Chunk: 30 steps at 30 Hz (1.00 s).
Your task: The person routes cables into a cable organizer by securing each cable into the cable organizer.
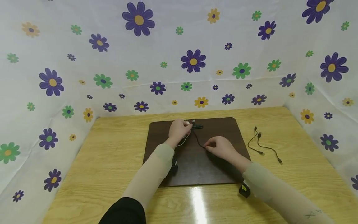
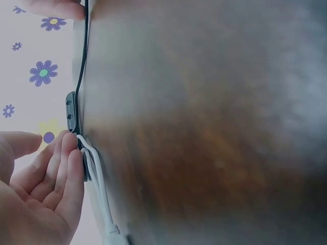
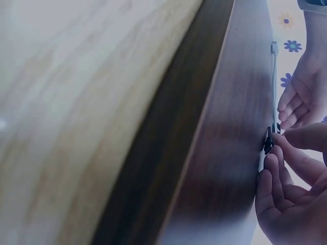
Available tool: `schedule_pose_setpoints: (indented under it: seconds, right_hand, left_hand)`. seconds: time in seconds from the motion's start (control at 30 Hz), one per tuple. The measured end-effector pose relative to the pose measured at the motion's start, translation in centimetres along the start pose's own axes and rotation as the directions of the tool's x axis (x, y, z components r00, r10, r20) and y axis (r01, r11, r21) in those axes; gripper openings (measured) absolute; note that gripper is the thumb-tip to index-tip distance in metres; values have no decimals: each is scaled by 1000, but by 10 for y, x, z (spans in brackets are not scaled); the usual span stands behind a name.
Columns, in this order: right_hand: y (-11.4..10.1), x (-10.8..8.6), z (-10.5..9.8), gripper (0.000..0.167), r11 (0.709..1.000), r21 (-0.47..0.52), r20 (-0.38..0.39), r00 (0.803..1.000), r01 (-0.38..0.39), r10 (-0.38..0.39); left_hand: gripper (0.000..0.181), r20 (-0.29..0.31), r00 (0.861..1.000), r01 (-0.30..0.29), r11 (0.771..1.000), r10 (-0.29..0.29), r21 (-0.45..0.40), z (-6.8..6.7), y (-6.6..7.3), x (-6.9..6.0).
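In the head view a black slotted bar (image 1: pixel 198 126), perhaps a USB hub, lies near the far edge of a brown board (image 1: pixel 193 165). My left hand (image 1: pixel 178 131) is at its left part; in the left wrist view the extended fingers touch the bar (image 2: pixel 71 104), the thumb apart. White cables (image 2: pixel 99 181) pass by these fingers. A thin black cable (image 1: pixel 197 140) runs from the bar to my right hand (image 1: pixel 221 147), which pinches its near end between thumb and fingers. The right wrist view shows the cable's dark plug (image 3: pixel 268 141) at those fingertips.
Two short black cables (image 1: pixel 253 140) (image 1: pixel 268 147) lie on the wooden table (image 1: pixel 112 161), right of the board. A flower-printed cloth (image 1: pixel 165 40) hangs behind and along both sides. Small black devices (image 1: pixel 244 190) sit under the wrists.
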State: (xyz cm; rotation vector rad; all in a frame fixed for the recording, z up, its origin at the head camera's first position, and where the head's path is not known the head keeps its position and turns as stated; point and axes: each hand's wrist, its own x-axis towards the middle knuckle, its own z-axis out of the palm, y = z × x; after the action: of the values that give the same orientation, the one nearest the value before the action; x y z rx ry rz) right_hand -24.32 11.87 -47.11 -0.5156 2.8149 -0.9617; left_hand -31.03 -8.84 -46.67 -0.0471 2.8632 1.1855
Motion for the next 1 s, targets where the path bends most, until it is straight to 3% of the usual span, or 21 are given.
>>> schedule_pose_setpoints:
  seconds: [0.13, 0.33, 0.53, 0.63, 0.77, 0.87, 1.0]
  right_hand:
    - [2, -3, -1, 15, 1000, 8, 3, 1000, -14, 14]
    - [5, -8, -4, 18, 998, 63, 13, 1000, -18, 18]
    - [7, -13, -10, 21, 971, 229, 52, 997, -69, 58]
    - [8, -17, -13, 26, 918, 370, 103, 989, -139, 108]
    - [12, -20, -16, 33, 808, 534, 181, 968, -247, 176]
    - [15, -23, -21, 37, 733, 608, 232, 951, -304, 203]
    - [20, -28, -26, 42, 657, 667, 284, 935, -352, 212]
  left_hand:
    - [37, 16, 1000, 7, 1000, -7, -23, -1, -3, -2]
    - [38, 58, 998, 18, 991, -10, -131, -1, -6, -6]
    - [44, 99, 995, 30, 984, -12, -177, 0, -7, -14]
    - [45, 125, 992, 37, 980, -13, -194, 2, -5, -19]
    - [48, 159, 987, 34, 977, 0, -209, 5, -1, -25]
    - [49, 186, 982, 30, 974, 13, -225, 8, 4, -30]
    - [50, 223, 974, 28, 969, 28, -245, 14, 11, -35]
